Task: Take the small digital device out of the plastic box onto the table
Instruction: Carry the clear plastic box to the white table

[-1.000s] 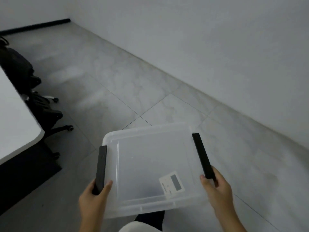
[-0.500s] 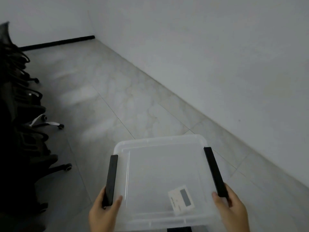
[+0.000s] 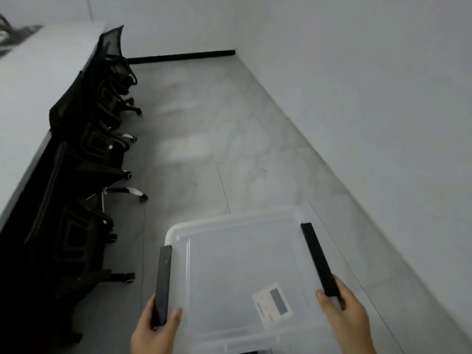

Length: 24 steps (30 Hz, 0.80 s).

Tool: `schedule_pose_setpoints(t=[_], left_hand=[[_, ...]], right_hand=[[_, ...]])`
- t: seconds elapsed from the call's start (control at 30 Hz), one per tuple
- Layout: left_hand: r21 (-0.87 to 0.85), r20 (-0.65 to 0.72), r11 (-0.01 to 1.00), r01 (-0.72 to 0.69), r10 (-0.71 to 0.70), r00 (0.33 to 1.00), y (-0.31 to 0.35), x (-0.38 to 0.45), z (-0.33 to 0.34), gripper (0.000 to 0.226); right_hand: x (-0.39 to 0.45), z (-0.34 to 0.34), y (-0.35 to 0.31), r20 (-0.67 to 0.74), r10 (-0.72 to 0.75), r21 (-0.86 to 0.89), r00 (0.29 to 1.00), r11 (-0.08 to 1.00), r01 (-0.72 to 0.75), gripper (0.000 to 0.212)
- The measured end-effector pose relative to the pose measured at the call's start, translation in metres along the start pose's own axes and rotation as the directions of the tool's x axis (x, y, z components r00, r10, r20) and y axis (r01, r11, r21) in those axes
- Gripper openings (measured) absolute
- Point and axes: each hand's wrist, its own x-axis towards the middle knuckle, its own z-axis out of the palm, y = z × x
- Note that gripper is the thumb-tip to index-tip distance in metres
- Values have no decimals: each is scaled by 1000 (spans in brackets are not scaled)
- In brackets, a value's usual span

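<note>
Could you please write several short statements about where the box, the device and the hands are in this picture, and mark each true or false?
1. Each hand grips a black latch of the plastic box: the left hand on the left one, the right hand on the right one. True.
2. The box stands on the white table. False: it is carried above the grey floor; the table is off to the left.
3. The small digital device lies inside the box, near the right hand. True.
4. The box's lid is off. False: the clear lid covers it and the device shows through.
5. Black office chairs line the table's edge. True.
</note>
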Motion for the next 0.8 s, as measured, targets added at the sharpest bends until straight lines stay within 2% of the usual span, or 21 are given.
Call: schedule_pose_setpoints(t=[0.1,0.2,0.43,0.63,0.8], left_hand=[[-2,-27,1000,29,-29,999,30,63,38,49],[-17,-42,998,54,-54,998,76,141,79,52],[2,-4,1000,-2,2,1000,180,302,150,55],[-33,-37,999,34,-35,999,249,461,242,55],[-54,-125,996,69,-76,989,316,583,314,53]], right_hand=[[75,48,-31,69,-29,-38,997,999,31,44],[149,97,-74,78,-12,-46,997,999,16,44],[285,186,-186,83,-27,-18,996,999,28,45],[446,289,-257,76,-26,-21,997,999,27,45],[587,374,-329,93,-70,-29,993,997,73,42]])
